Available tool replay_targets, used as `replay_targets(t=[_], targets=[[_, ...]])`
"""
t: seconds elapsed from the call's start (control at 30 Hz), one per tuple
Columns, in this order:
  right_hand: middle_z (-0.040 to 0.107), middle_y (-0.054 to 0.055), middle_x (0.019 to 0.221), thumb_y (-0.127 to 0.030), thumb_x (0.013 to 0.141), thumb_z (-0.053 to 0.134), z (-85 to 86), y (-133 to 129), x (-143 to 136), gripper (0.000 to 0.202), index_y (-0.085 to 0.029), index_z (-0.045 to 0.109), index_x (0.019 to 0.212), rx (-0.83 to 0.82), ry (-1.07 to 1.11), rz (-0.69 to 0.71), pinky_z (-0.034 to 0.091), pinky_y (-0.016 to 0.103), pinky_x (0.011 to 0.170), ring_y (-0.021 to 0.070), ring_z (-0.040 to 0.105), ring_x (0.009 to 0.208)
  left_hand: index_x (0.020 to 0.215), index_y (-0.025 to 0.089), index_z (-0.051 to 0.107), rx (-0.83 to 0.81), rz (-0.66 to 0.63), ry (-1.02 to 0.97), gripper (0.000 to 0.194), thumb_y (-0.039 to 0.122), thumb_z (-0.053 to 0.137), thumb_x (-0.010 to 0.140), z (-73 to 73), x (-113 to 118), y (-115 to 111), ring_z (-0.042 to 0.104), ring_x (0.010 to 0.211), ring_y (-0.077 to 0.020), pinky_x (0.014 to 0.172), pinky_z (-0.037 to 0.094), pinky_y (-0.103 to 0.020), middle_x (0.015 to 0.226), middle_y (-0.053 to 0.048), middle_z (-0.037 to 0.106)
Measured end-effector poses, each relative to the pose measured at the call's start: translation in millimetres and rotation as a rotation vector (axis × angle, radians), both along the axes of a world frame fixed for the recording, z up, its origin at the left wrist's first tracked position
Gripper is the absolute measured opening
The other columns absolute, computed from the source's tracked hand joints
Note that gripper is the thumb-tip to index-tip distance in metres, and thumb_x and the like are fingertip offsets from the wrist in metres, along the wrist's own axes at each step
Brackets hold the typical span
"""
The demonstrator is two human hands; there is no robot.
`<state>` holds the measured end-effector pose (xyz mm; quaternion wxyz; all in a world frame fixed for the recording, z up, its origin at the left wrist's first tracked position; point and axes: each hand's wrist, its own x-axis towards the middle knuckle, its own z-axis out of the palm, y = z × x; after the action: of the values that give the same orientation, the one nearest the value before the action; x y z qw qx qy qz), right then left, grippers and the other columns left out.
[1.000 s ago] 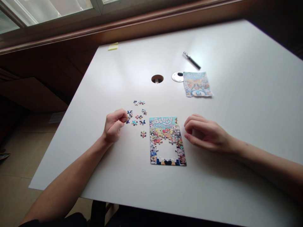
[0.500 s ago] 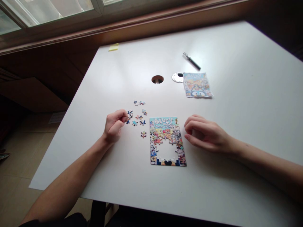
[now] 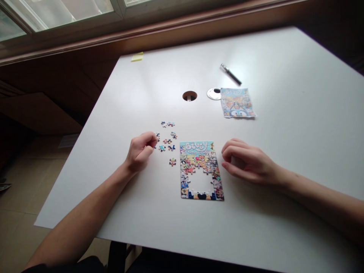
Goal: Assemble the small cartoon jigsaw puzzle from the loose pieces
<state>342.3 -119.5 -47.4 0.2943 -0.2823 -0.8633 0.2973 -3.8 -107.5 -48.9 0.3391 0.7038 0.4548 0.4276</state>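
Observation:
A partly filled puzzle (image 3: 199, 151) lies on the white table with a gap in its lower middle. Left of it are several loose pieces, one of them a lone piece (image 3: 172, 162) nearest the puzzle's left edge. My left hand (image 3: 141, 151) is closed at the left side of the loose pieces and covers part of some; whatever its fingers hold, if anything, is hidden. To the right of the puzzle my right hand (image 3: 247, 161) rests on the table, fingers loosely curled and thumb apart, holding nothing.
Behind the puzzle, a creased picture sheet (image 3: 238, 103) overlaps a round metal cover (image 3: 213, 93). A dark pen (image 3: 231, 74) lies beyond them. The table (image 3: 136, 220) has a round hole (image 3: 189, 96) and a yellow sticker (image 3: 137, 57) near its far left corner.
My left hand has shifted slightly to the right, over the left edge of the loose pieces. My right hand and the puzzle look unmoved.

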Motion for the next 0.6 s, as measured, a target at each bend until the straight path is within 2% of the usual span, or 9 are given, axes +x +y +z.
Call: replay_targets(t=[0.1,0.47,0.6], targets=[[0.057,0.004,0.078,-0.012,0.085,0.063,-0.8,0.3,0.6,0.015,-0.023,0.053,0.084,0.002,-0.002,0.008,0.045,0.034,0.068,0.02,0.051,0.076,0.067,0.02,0.043,0.023,-0.033,0.063,0.005,0.017,0.047,0.067,1.1,-0.5,-0.4,0.034,0.063,-0.0158,0.061,0.026,-0.032,0.065,0.0,0.038],[0.059,0.004,0.077,-0.016,0.086,0.064,0.9,-0.3,-1.2,0.013,-0.024,0.053,0.082,-0.013,0.0,-0.011,0.046,0.034,0.067,0.0206,0.053,0.075,0.066,0.021,0.038,0.046,-0.053,0.073,0.01,0.017,0.048,0.066,0.9,-1.8,-0.1,0.034,0.063,-0.0167,0.061,0.027,-0.033,0.064,0.0,0.036],[0.058,0.004,0.077,-0.015,0.086,0.063,0.4,-0.6,0.2,0.013,-0.024,0.053,0.083,-0.009,-0.004,-0.005,0.046,0.034,0.067,0.0203,0.052,0.076,0.065,0.021,0.038,0.192,-0.096,0.232,0.012,0.013,0.046,0.065,8.1,-1.3,-0.9,0.035,0.063,-0.0175,0.063,0.03,-0.034,0.062,0.0,0.037]])
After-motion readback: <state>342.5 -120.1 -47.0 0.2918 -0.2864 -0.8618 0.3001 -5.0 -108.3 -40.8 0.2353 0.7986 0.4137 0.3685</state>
